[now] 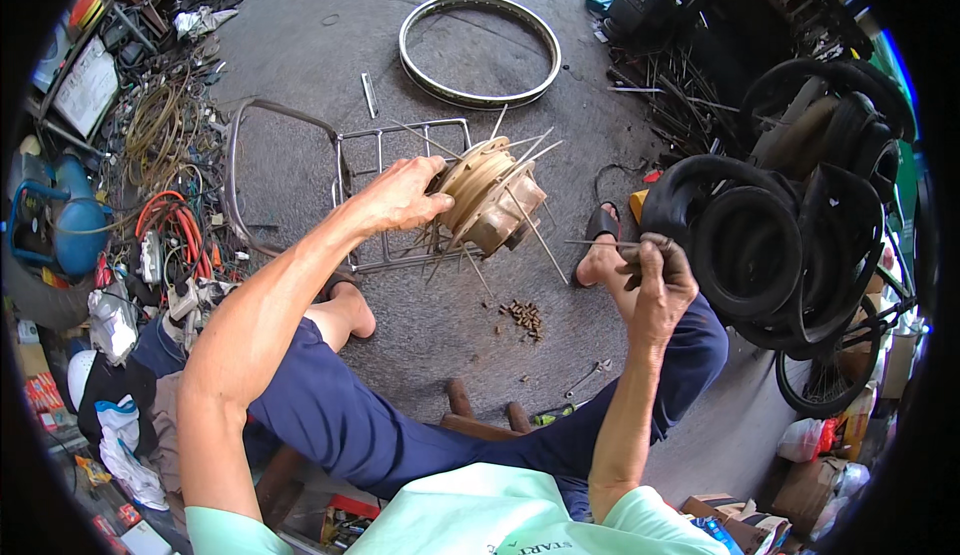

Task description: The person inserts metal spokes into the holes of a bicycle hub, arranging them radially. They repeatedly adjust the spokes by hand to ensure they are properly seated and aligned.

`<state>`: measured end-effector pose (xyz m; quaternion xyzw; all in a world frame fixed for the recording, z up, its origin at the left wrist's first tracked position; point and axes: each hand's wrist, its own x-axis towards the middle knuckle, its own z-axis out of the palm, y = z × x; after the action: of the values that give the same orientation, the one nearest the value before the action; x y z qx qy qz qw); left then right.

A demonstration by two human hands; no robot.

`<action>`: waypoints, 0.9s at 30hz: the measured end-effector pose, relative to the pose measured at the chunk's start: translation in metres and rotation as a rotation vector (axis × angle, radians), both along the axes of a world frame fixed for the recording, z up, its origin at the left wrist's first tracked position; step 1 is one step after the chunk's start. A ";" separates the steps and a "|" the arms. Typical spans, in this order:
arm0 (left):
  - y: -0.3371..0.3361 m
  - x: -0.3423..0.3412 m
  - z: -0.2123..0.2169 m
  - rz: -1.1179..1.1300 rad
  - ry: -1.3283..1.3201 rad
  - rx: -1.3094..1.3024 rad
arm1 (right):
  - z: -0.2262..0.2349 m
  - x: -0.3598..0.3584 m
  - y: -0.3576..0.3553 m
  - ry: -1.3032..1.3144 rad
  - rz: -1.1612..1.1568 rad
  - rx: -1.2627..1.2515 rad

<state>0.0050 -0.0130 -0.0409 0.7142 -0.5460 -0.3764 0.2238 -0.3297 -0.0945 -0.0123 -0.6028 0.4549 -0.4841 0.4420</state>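
Note:
A dirty wheel hub point(488, 195), tan and grey, rests over a metal rack frame, with several thin spokes sticking out around it. My left hand point(405, 195) grips the hub's left side, thumb and fingers closed on its rim. To the right and apart from the hub, my right hand point(660, 280) is closed in a pinch on a thin metal spoke point(590, 243), which points left toward the hub. Below the hub, a small heap of spoke nipples point(524, 319) lies on the floor.
A bare wheel rim point(405, 50) lies farther off on the floor. The metal rack point(236, 155) stretches left under the hub. Black tyres point(690, 190) are piled at right, cables and tools at left. A wrench point(588, 379) lies near a low wooden stool point(480, 427).

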 end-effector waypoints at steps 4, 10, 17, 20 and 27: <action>0.000 0.001 0.007 0.017 -0.020 -0.032 | 0.059 0.029 -0.017 0.158 0.205 -0.172; -0.004 -0.002 0.008 0.001 -0.092 -0.089 | 0.102 0.077 -0.045 0.400 0.365 -0.452; -0.002 -0.011 0.005 0.017 -0.100 -0.103 | 0.049 0.117 -0.080 0.431 0.203 -0.542; 0.000 -0.009 0.009 0.006 -0.064 -0.092 | 0.031 0.125 -0.080 0.521 0.242 -0.610; -0.005 -0.006 0.010 -0.010 -0.141 -0.028 | 0.033 0.121 -0.081 0.199 0.265 -0.314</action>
<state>-0.0008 -0.0177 -0.0311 0.7329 -0.5693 -0.3188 0.1927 -0.2086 -0.1752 0.0205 -0.7634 0.3322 -0.4250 0.3553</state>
